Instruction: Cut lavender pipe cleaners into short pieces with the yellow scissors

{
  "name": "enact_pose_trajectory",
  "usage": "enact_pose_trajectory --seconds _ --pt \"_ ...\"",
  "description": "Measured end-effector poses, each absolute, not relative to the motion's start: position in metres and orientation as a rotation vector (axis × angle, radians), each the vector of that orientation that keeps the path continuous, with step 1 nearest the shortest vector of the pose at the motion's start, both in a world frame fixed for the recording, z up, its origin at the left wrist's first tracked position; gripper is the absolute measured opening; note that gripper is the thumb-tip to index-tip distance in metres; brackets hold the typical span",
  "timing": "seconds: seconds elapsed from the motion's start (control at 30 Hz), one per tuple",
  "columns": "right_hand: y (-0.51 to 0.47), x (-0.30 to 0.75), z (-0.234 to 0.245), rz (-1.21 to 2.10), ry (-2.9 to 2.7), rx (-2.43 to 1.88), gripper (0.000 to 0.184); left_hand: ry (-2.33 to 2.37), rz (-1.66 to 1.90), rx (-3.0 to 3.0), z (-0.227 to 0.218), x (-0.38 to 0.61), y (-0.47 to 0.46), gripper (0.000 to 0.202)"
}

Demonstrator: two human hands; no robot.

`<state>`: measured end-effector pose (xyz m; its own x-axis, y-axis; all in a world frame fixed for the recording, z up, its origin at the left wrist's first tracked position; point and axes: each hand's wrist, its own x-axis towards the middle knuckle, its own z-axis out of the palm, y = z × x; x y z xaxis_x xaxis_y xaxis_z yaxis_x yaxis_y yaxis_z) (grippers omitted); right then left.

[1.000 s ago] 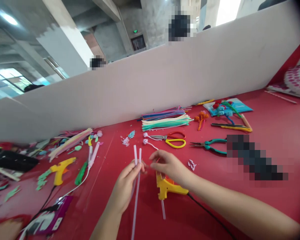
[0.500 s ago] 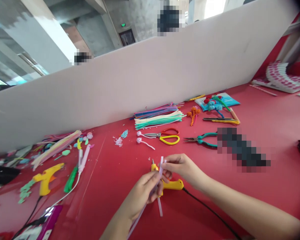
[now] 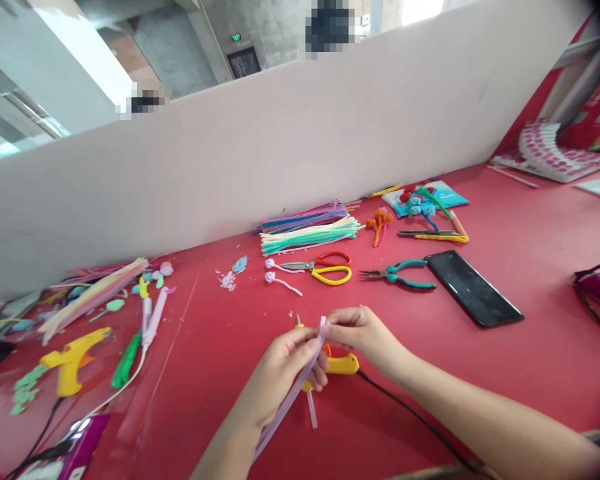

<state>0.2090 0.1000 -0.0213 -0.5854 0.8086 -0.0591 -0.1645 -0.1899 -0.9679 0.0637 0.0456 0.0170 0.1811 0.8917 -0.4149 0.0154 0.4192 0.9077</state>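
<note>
**Item: pale lilac stem (image 3: 291, 402), held in two hands**

- Left hand (image 3: 286, 370): grip closed on the stem, which is pinched between thumb and fingers just below its upper end.
- Right hand (image 3: 367, 337): grip closed, with the fingertips (image 3: 331, 327) pinched on the stem's upper tip, touching the left-hand fingers.
- Position relative to the grip: only the short tip is seen above the two grips. The long remainder is trailed below the left hand, along the wrist, at 7 o'clock.
- Long axis: diagonal, with the upper end pointed to 1 o'clock and the lower end to 7 o'clock. The stem is raised off the table (image 3: 530, 347).
- Directly beneath the hands: a yellow glue gun (image 3: 341, 365) is laid on the table, partly hidden. Its black cable (image 3: 411, 417) is run off to 4 o'clock.
- At 12 o'clock from the grip: yellow-handled scissors (image 3: 330, 270). Beyond them, a bundle of coloured stems (image 3: 307, 230).
- At 1 to 2 o'clock: teal pliers (image 3: 399, 275), then a black phone (image 3: 473, 288).
- At 9 o'clock, well apart: a second yellow glue gun (image 3: 70, 360).
</note>
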Motion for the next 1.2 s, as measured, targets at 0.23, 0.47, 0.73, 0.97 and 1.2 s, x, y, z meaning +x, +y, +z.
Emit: enact_pose_trajectory --seconds 0.23,0.47,0.73,0.97,1.2 --pt "0.098 0.205 -0.020 1.791 -1.333 -0.775 0.024 1.325 0.968 0.906 0.002 0.067 0.046 0.026" --pt "0.096 0.206 -0.017 1.750 -1.413 -0.851 0.020 1.340 0.976 0.905 0.005 0.070 0.037 0.027" --pt "0.093 0.207 -0.018 1.794 -1.392 -0.810 0.021 1.300 0.913 0.888 0.009 0.066 0.035 0.024" --pt "0.092 0.206 -0.017 1.837 -1.355 -0.805 0.023 1.286 0.905 0.836 0.011 0.066 0.035 0.028" --pt "0.091 0.205 -0.020 1.843 -1.351 -0.790 0.022 1.272 0.900 0.826 0.010 0.064 0.034 0.025"
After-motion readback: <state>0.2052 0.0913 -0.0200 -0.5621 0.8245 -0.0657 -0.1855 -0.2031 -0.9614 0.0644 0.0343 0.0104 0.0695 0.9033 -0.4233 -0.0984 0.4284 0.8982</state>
